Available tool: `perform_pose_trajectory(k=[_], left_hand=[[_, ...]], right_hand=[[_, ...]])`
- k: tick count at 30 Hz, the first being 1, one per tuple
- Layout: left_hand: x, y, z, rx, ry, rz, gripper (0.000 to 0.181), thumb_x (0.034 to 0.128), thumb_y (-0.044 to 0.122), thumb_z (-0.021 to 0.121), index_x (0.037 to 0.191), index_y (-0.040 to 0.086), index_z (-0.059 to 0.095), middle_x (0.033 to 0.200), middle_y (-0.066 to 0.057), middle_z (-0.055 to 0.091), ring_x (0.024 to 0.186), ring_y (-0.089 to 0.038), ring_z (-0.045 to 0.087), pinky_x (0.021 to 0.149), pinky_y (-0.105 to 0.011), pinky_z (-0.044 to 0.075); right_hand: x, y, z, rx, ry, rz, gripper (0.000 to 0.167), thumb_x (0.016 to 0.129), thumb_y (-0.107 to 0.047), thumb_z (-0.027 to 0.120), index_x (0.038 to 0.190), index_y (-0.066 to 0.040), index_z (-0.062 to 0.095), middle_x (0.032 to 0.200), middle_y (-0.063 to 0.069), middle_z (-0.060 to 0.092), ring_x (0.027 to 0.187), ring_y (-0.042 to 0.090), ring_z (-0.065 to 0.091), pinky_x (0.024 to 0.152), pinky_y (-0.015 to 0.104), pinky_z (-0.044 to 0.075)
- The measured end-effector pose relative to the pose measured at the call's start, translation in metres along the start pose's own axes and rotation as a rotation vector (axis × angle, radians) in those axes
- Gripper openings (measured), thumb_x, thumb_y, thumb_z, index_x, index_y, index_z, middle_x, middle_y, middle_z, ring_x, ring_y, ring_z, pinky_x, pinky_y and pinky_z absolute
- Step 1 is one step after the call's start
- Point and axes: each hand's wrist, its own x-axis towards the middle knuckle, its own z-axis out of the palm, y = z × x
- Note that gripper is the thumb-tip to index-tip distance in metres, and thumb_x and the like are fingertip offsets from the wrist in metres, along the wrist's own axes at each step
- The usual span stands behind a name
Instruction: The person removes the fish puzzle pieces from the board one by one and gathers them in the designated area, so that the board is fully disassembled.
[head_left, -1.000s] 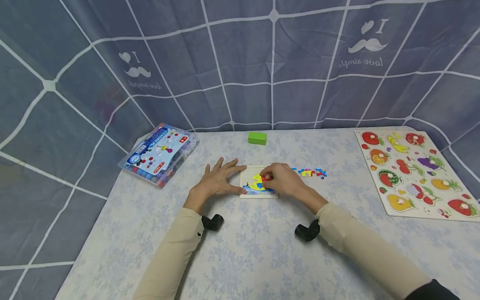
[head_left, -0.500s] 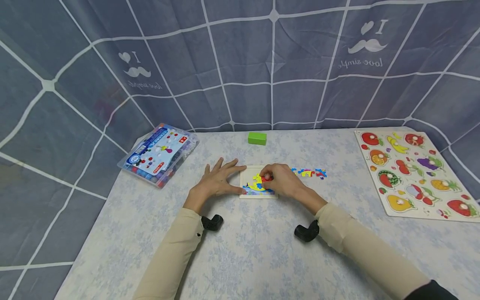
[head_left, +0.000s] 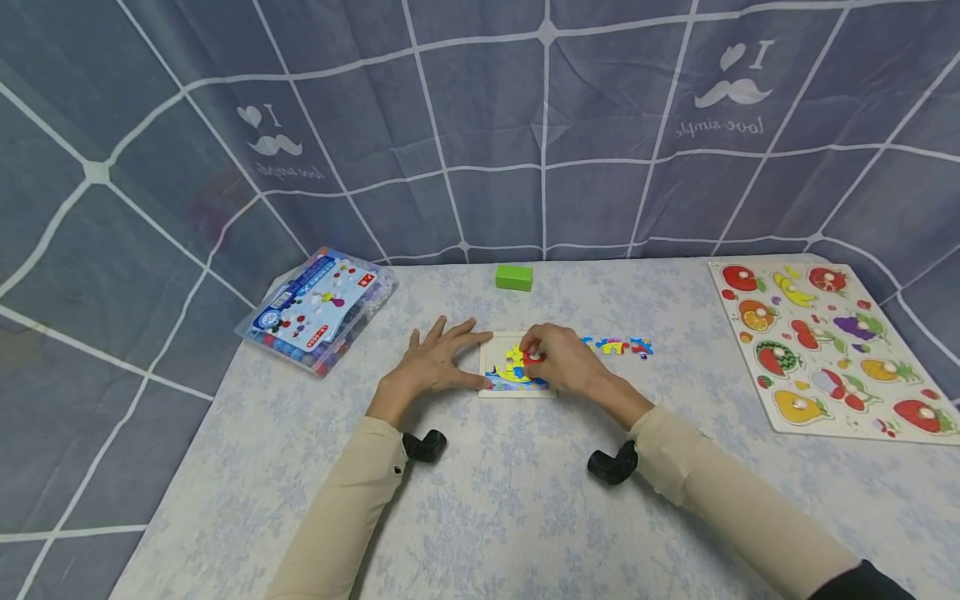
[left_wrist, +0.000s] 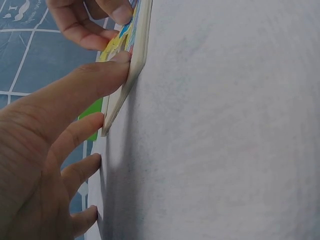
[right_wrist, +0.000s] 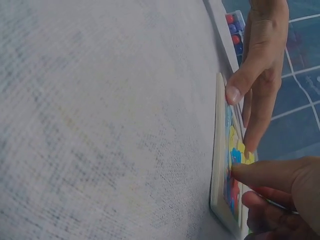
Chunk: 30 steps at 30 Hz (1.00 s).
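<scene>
A small wooden jigsaw puzzle tray (head_left: 517,395) lies at the middle of the table, its lower part filled with blue and yellow pieces. My left hand (head_left: 429,362) has its fingers spread; thumb and index finger touch the tray's left side, as the left wrist view also shows its wooden edge (left_wrist: 142,50). Over the tray's right part, my right hand (head_left: 567,360) pinches a red puzzle piece (head_left: 534,357) between thumb and fingers, low against the other pieces. Fingers partly hide that piece. Several loose colourful puzzle pieces (head_left: 615,346) lie right of the tray, partly behind the right hand.
A green block (head_left: 514,277) stands at the back of the table. On the left lies a clear plastic case (head_left: 318,308) of coloured beads with a printed cover. A fruit peg board (head_left: 832,350) lies at the right. A grey-blue curtain (head_left: 495,125) hangs behind the table.
My right hand has shifted very slightly at the red puzzle piece, showing a little more of it. The left hand stays in place at the tray.
</scene>
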Motion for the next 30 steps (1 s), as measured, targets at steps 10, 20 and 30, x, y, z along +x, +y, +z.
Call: perform_pose_trajectory(k=[10,20,30], left_hand=[[-0.0007,-0.0003,-0.0022,0.011,-0.013,-0.006,0.084,0.0805,0.061,0.071,0.153,0.035,0.037,0.164,0.004,0.015,0.149,-0.037,-0.004,0.112,-0.069,-0.004],[-0.0007,-0.0009,-0.0006,-0.002,-0.012,-0.004,0.085,0.0799,0.062,0.071,0.153,0.035,0.037,0.164,0.004,0.016,0.149,-0.037,-0.003,0.112,-0.069,-0.004],[0.0009,-0.0014,0.0,0.004,-0.009,-0.008,0.085,0.0792,0.062,0.072,0.152,0.036,0.038,0.164,0.004,0.016,0.15,-0.036,-0.003,0.112,-0.069,-0.004]], right_hand=[[-0.0052,0.0023,-0.0031,0.128,0.057,-0.006,0.015,0.085,-0.017,0.078,0.097,-0.013,0.071,0.094,0.0,0.071,0.074,0.016,0.06,0.066,0.031,0.049],[-0.0044,0.0038,0.0019,0.457,-0.034,0.034,0.01,0.089,-0.01,0.073,0.096,-0.009,0.066,0.079,0.01,0.074,0.05,0.026,0.064,0.054,0.029,0.051],[-0.0078,0.0096,-0.0045,0.503,-0.034,0.098,0.015,0.089,-0.014,0.073,0.101,-0.008,0.065,0.084,0.01,0.075,0.048,0.028,0.064,0.065,0.027,0.047]])
